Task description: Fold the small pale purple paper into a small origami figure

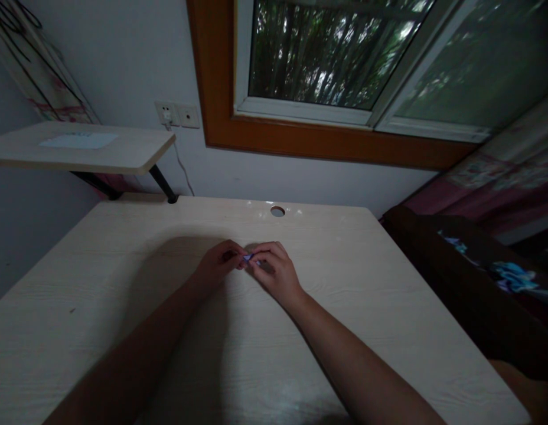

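Both my hands meet over the middle of a pale wooden desk (pixel 101 283). My left hand (pixel 218 264) is curled, its fingertips pinching a tiny blue-and-white object (pixel 248 257). My right hand (pixel 276 271) is also curled, thumb and fingers pressed on the same small object from the other side. The object is mostly hidden between the fingertips and too small to name. Both forearms stretch forward across the desk from the near edge.
A round cable hole (pixel 277 211) sits at the desk's far edge. A raised shelf (pixel 136 150) with a sheet of paper (pixel 79 140) stands at the left. A wall socket (pixel 176 114) and window (pixel 327 59) lie behind. A dark bed frame (pixel 455 277) borders the right side.
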### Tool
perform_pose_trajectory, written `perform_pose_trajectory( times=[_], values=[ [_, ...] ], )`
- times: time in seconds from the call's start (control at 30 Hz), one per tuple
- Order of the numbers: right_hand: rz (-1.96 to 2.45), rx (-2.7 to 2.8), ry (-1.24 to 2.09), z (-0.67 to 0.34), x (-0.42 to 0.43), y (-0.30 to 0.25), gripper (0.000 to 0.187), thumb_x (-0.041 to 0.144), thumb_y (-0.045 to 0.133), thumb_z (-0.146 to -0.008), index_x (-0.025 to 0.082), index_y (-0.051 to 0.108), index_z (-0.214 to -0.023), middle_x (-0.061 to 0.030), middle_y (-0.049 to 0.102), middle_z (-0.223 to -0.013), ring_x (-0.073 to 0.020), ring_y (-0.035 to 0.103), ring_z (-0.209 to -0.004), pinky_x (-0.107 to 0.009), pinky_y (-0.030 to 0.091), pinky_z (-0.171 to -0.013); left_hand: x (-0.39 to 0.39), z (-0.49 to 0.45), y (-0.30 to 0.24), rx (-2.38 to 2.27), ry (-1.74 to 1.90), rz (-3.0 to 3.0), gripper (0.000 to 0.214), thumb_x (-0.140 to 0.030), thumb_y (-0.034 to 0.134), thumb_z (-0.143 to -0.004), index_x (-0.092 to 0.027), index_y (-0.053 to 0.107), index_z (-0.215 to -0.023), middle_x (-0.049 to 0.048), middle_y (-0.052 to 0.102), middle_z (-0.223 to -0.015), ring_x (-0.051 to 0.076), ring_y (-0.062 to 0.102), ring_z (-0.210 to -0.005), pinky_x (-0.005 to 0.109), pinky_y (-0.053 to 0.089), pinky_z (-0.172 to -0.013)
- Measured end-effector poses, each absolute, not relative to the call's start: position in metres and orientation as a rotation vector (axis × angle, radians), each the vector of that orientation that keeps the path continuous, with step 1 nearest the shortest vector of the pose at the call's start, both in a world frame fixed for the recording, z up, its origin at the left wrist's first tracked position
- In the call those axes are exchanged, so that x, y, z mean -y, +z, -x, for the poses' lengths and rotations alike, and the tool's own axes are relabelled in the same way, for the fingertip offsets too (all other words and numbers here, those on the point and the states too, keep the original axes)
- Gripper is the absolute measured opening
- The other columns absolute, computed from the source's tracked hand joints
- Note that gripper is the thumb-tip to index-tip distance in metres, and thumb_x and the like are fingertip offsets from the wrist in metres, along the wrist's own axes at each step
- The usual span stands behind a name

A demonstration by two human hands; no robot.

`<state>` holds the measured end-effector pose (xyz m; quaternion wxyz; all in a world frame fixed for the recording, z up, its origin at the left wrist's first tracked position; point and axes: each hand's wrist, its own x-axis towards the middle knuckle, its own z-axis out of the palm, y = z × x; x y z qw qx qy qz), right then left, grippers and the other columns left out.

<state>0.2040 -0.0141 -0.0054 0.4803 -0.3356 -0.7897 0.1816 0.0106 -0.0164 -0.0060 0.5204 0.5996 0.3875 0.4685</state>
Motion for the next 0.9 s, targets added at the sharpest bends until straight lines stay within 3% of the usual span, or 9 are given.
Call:
perform_pose_trajectory(
  times=[0.63, 0.9],
  values=[
    [0.737, 2.099, 0.25, -0.2045, 0.018, -0.0001, 0.008, 0.02, 0.064, -0.088, 0.024, 0.064, -0.095, -0.0071, 0.069, -0.104, -0.0218, 0.062, -0.097, -0.04, 0.049, -0.085, 0.0132, -0.0081, -0.0096, -1.018, 1.077, -1.45, 0.015, -0.024, 0.066, -0.079, -0.015, 0.067, -0.091, 0.0033, 0.069, -0.082, 0.015, 0.065, -0.073, 0.027, 0.051, -0.071],
    [0.748, 2.08, 0.252, -0.2054, 0.0185, 0.0014, 0.009, 0.019, 0.065, -0.088, 0.024, 0.064, -0.096, -0.0068, 0.068, -0.104, -0.0209, 0.061, -0.098, -0.04, 0.048, -0.087, 0.0148, -0.0084, -0.0049, -1.023, 1.067, -1.394, 0.015, -0.023, 0.067, -0.077, -0.014, 0.069, -0.089, 0.002, 0.07, -0.073, 0.015, 0.067, -0.069, 0.027, 0.053, -0.07]
  ],
)
